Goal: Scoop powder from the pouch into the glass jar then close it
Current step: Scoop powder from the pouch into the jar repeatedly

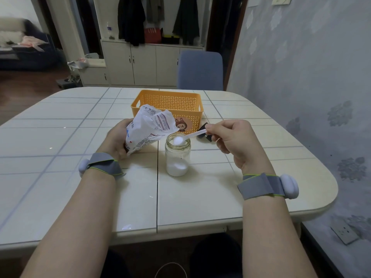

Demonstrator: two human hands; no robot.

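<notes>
Where both forearms reach in over the near edge of the tiled table (80, 137), each wrist wears a grey strap (104, 163) with a pale rounded pod on its outer side.

Glass jar (177, 157): upright near table centre, mouth open, a layer of white powder (177, 167) in the bottom.

Left hand (118, 137): at ten o'clock from the jar. Fingers wrapped round the lower part of the pouch (148, 131), thumb side toward the camera. The pouch is white and printed, tilted, with its crumpled open top leaning toward two o'clock, just above and beside the jar rim.

Right hand (234, 141): at two o'clock from the jar. Thumb and fingertips pinch the handle end of a white plastic spoon (188, 137); the other fingers are curled underneath. The spoon bowl sits over the jar mouth, heaped with powder.

A dark object (204, 133) lies on the table just behind the spoon handle, partly hidden by the hand; I cannot tell what it is.

At twelve o'clock, beyond the pouch: an orange perforated basket (166, 103) with a cartoon sticker on its front.

Farther at twelve o'clock: a blue chair (200, 71) against the far table edge, then pale cabinets (140, 63) with dark clothes hanging above.
</notes>
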